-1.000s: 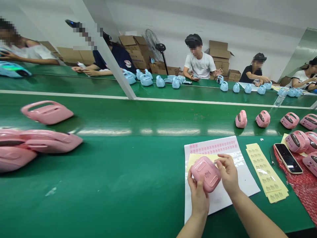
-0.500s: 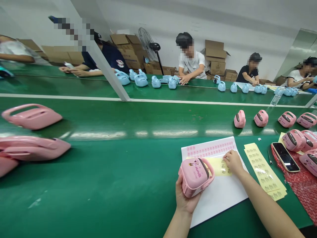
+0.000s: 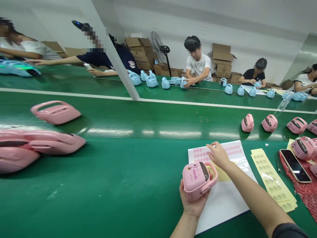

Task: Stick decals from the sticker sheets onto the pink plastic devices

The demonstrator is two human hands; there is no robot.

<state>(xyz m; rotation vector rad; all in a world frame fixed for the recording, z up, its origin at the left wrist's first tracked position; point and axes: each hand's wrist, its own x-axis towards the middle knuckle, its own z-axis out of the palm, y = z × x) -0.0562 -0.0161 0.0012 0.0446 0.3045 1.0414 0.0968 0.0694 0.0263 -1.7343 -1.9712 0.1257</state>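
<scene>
My left hand (image 3: 194, 201) is wrapped round the underside of a pink box-shaped device (image 3: 194, 180) with a carrying handle, a dark front panel and printed figures on top. Beneath and beside it lies a white sheet (image 3: 218, 208). Rows of small pink stickers (image 3: 234, 150) run along the far edge of this sheet. A yellow sticker strip (image 3: 224, 177) rests on it, partly covered by the device and my right forearm. Above the pink rows is my right hand (image 3: 219, 155), thumb and forefinger close together; anything between them is too small to make out.
Yellow sticker sheets (image 3: 269, 178), tweezers (image 3: 278, 165) and a phone (image 3: 294, 165) on red bubble wrap (image 3: 305, 188) lie to the right. More pink devices (image 3: 269, 123) stand behind and at left. Co-workers across the bench handle blue devices (image 3: 152, 81); a post (image 3: 119, 59) rises between.
My right hand has moved left and away from me, from the yellow strip to the pink sticker rows. My left hand keeps hold of the device, slightly turned. The view has shifted left.
</scene>
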